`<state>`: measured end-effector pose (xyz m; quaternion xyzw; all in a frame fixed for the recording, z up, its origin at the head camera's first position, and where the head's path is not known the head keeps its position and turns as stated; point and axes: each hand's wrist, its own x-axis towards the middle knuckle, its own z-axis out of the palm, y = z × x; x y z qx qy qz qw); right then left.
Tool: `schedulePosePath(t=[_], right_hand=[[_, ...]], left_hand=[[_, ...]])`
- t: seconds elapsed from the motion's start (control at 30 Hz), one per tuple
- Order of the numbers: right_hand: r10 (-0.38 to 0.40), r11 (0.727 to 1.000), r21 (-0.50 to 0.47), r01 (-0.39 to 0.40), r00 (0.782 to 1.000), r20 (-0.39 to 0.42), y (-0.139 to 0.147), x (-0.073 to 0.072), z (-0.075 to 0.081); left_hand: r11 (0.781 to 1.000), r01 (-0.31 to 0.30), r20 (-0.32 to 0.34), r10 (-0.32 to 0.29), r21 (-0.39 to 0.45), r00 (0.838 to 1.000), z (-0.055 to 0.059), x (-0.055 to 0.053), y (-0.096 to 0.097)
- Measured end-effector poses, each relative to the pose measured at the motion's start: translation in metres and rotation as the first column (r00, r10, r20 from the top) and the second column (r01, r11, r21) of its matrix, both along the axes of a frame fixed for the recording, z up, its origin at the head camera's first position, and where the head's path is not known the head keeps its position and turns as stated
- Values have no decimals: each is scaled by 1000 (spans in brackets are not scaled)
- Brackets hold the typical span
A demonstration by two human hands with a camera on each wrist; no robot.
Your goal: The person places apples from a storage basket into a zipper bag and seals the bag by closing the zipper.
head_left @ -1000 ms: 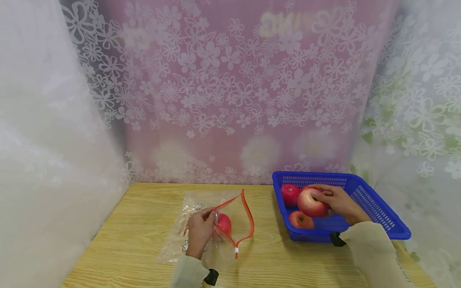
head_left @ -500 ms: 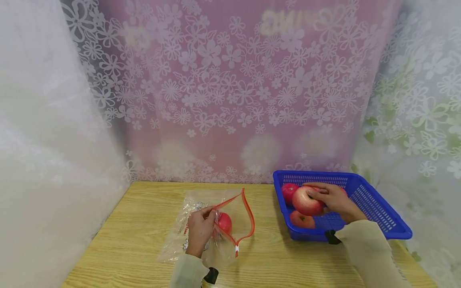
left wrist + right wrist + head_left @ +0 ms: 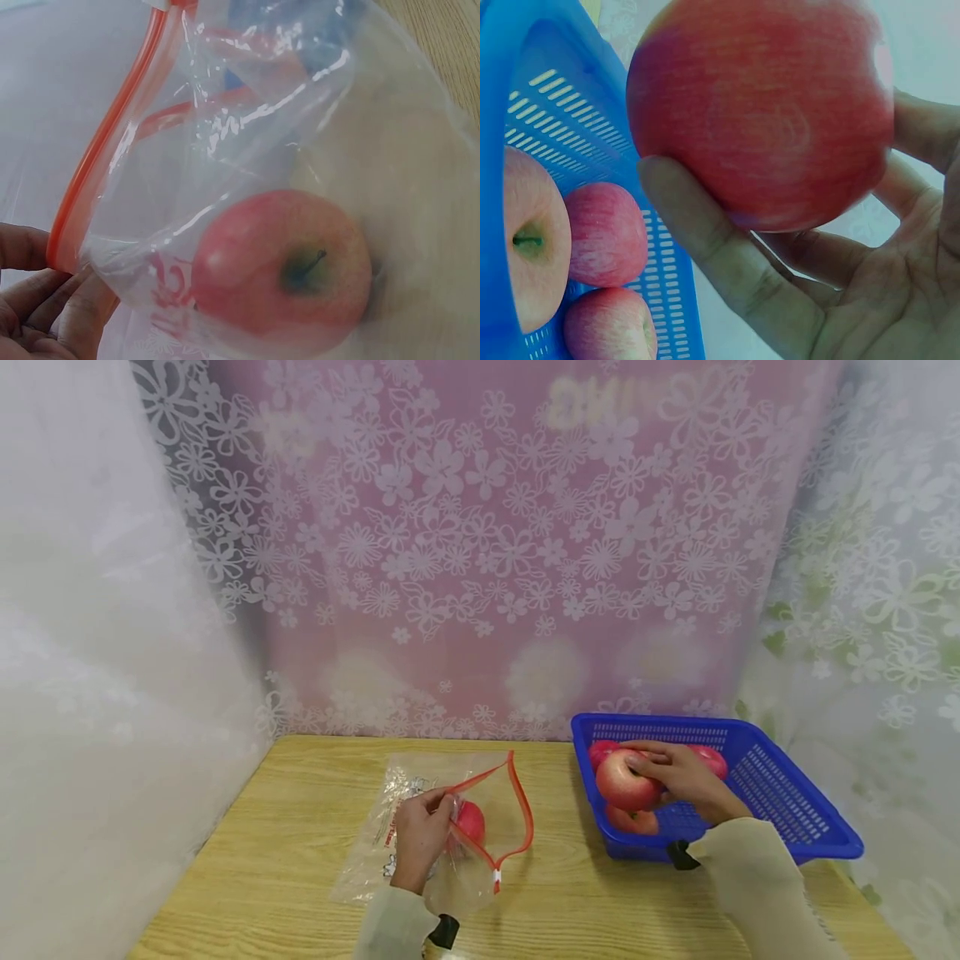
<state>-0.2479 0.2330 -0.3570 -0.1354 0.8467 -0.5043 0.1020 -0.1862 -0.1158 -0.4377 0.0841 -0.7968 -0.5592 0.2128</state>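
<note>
My left hand [image 3: 422,837] pinches the orange-edged rim of a clear zip bag [image 3: 367,860], whose mouth gapes toward the right. Inside the bag lies one red apple [image 3: 285,270], seen through the plastic in the left wrist view. My right hand [image 3: 686,777] grips another apple [image 3: 761,112], fingers and thumb curled round its sides, above the left part of the blue basket [image 3: 806,781]. Beneath and behind the held apple, more apples sit in the basket, among them one with its stem showing [image 3: 536,240]; the hand partly hides them in the head view.
The wooden table [image 3: 255,843] carries the bag at its middle and the basket at its right. Flowered sheets hang behind [image 3: 487,568] and on both sides. A white slider [image 3: 497,877] sits at the near end of the orange zip.
My right hand has carried the apple a little to the left over the basket, uncovering an apple at its back. The left hand keeps its hold on the bag's rim.
</note>
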Motion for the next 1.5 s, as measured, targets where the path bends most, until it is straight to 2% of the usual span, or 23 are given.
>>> schedulePosePath(t=[0.37,0.8,1.2,1.43,1.5], right_hand=[[18,1000,-9,-18,1000,-14,-14,4,1],[34,999,26,-33,997,-64,-34,7,1],[87,995,60,-80,989,-121,-55,8,-4],[135,990,-16,-137,985,-104,-65,7,-11],[144,989,-12,-146,983,-118,-68,6,-13]], left_hand=[[1000,3,-21,-3,-12,1000,0,0,3],[1000,8,52,-8,17,999,0,-1,3],[1000,-5,39,4,13,999,0,1,2],[1000,-19,12,20,-11,1000,0,3,3],[1000,-21,3,21,-16,1000,0,3,3]])
